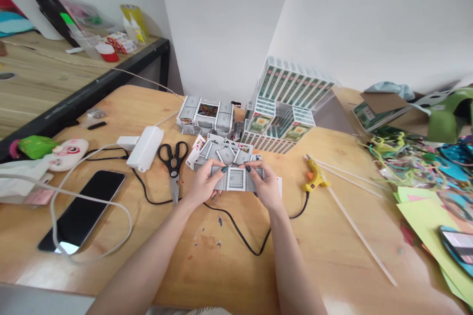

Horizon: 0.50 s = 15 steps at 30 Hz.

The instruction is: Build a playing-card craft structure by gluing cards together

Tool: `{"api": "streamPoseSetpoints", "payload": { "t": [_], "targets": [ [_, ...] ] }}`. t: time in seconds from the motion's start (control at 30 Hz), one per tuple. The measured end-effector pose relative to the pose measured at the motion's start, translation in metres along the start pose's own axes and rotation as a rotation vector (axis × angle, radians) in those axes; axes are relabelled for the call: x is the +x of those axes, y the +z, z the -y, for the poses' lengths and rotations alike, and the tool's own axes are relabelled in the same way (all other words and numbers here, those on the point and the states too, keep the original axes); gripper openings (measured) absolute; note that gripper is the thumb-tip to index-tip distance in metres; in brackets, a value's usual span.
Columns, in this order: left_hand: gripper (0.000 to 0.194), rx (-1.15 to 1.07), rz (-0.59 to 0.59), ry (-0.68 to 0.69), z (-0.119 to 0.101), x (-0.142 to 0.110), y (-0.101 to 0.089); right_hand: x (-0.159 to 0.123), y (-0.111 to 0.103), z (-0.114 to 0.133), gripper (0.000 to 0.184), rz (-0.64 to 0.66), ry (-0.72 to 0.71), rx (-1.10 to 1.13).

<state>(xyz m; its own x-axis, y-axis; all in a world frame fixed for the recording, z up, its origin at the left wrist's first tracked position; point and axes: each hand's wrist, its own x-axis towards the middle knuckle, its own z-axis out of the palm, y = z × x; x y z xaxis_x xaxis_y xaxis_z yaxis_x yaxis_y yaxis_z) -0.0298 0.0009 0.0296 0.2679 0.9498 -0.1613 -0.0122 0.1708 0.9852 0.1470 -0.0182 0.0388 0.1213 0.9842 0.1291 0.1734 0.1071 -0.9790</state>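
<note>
Between my two hands is a panel of grey-backed playing cards (236,178), joined edge to edge, held just above the table. My left hand (207,179) pinches its left end, thumb on top and fingers underneath. At the right end my right hand (263,182) grips in the same way, its thumb pressing the upper edge. Behind the panel lies a loose pile of playing cards (212,150), some face up. Farther back stands a box built from cards (207,115), with a rectangular opening in its top.
Green-and-white card boxes (295,83) stand stacked behind on the right. Scissors (173,167), a white power strip (146,147) and a phone (83,211) lie left. Right are a yellow glue gun (316,177), glue sticks (362,236) and coloured scraps (391,157). A black cable (236,226) crosses in front.
</note>
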Motion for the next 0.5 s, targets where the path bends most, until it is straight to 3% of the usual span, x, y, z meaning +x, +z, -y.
{"api": "streamPoseSetpoints", "payload": {
  "t": [0.23, 0.5],
  "targets": [
    [0.024, -0.017, -0.039, 0.022, 0.003, -0.0009, 0.0048, -0.0031, 0.0045, 0.0036, 0.013, -0.044, -0.023, -0.004],
    [0.022, -0.025, -0.027, 0.022, 0.0047, -0.0008, 0.0051, -0.0051, 0.0062, 0.001, 0.011, -0.007, -0.019, 0.0]
  ]
}}
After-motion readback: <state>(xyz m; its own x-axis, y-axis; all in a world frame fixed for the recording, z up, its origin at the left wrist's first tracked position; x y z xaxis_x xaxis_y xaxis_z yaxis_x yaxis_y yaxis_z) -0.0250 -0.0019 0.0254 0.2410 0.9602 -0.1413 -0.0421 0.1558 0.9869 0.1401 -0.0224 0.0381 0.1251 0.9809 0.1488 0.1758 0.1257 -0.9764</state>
